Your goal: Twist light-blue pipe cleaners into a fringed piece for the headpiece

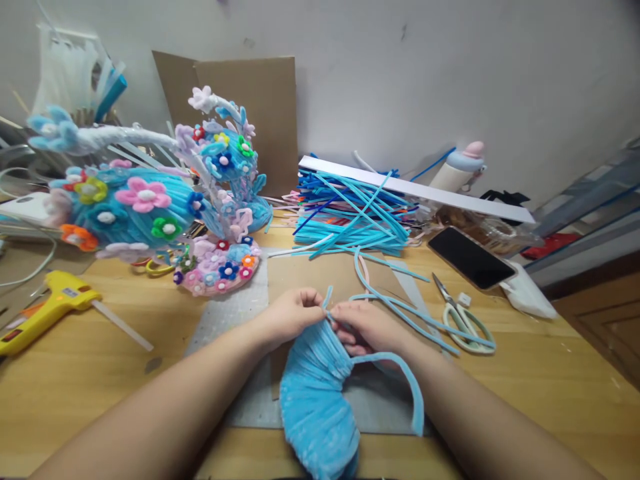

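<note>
A thick, curved form wrapped in light-blue pipe cleaners [320, 393] extends from the table mat toward me. At its narrow far end, my left hand [297, 313] pinches the wrapping, with a short pipe-cleaner end poking up between my hands. My right hand [365, 327] is closed at the same tip from the right side, its fingers curled and partly hidden. A loose blue pipe cleaner [413, 387] arcs out from the form's right side and hangs down. Several longer strands lie on the cardboard beyond my right hand.
Decorated blue flower pieces [145, 207] stand at left, near a yellow glue gun [55, 307]. A pile of blue pipe cleaners [350, 220] lies at the back. Scissors [465, 323] and a phone [473, 257] rest at right. Under my hands are cardboard [285, 273] and a grey mat [255, 407].
</note>
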`<state>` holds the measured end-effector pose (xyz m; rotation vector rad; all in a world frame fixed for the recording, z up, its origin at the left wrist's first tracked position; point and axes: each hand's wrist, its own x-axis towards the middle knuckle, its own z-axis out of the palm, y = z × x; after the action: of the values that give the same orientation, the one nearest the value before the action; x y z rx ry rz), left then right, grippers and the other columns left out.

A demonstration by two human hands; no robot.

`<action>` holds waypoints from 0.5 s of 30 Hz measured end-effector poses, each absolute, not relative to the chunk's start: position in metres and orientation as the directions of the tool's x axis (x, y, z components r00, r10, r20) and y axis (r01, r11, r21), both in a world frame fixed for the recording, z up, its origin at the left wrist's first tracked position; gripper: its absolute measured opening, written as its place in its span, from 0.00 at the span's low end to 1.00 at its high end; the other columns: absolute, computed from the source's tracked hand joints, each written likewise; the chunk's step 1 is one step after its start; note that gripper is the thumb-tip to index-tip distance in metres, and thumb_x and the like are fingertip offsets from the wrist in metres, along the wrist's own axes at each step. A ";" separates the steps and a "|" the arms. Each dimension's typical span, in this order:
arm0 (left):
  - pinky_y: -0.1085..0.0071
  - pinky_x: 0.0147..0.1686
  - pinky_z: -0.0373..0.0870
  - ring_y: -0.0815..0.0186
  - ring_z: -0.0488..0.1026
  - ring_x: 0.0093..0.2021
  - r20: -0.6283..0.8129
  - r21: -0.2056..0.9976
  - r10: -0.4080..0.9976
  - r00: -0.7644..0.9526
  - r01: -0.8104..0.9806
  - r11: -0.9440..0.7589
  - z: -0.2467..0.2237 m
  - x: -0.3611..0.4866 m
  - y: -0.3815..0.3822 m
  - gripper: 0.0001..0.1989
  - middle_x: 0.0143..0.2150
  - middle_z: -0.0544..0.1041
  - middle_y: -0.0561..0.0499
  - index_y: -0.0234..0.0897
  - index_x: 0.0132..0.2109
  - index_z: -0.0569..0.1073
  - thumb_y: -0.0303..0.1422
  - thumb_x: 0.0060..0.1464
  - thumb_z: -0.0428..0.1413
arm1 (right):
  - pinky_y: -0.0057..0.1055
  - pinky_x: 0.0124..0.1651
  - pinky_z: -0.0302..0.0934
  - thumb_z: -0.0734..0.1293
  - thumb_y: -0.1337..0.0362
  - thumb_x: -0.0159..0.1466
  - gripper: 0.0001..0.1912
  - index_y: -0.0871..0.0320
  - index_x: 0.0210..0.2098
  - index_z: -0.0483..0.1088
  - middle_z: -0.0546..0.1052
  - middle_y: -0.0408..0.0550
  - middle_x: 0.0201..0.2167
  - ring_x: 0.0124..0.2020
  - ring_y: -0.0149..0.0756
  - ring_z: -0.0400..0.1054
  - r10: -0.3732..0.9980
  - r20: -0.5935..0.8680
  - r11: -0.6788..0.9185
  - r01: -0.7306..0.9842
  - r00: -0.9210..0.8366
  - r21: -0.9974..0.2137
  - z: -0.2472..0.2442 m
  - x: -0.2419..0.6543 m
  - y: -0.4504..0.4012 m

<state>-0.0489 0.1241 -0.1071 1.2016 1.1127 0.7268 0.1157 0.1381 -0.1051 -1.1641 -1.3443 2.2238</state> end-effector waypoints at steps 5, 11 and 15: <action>0.78 0.23 0.55 0.73 0.59 0.23 -0.141 0.957 0.919 0.367 0.287 0.032 -0.100 -0.049 0.122 0.06 0.21 0.64 0.56 0.32 0.26 0.67 0.32 0.45 0.51 | 0.19 0.09 0.35 0.54 0.60 0.62 0.15 0.65 0.31 0.65 0.62 0.38 0.11 0.06 0.21 0.50 0.283 -0.574 -0.814 0.124 -0.769 -0.567 -0.104 0.129 0.151; 0.77 0.23 0.54 0.73 0.58 0.23 -0.138 0.937 0.932 0.336 0.348 0.013 -0.097 -0.048 0.120 0.07 0.21 0.64 0.56 0.32 0.29 0.69 0.31 0.46 0.50 | 0.19 0.11 0.34 0.55 0.66 0.59 0.08 0.61 0.26 0.61 0.58 0.34 0.10 0.07 0.20 0.51 0.126 -0.552 -0.967 0.021 -0.824 -0.254 -0.102 0.127 0.150; 0.77 0.23 0.54 0.73 0.59 0.23 -0.122 0.936 0.931 0.345 0.353 -0.008 -0.097 -0.047 0.119 0.06 0.21 0.64 0.57 0.33 0.29 0.69 0.30 0.45 0.49 | 0.20 0.11 0.33 0.55 0.65 0.56 0.07 0.59 0.25 0.59 0.56 0.33 0.10 0.07 0.21 0.49 0.133 -0.572 -0.978 -0.015 -0.809 -0.207 -0.099 0.126 0.144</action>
<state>-0.0474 0.1187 -0.0970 1.5677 1.1953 0.6961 0.1261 0.1437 -0.0990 -0.9393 -0.2961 2.9009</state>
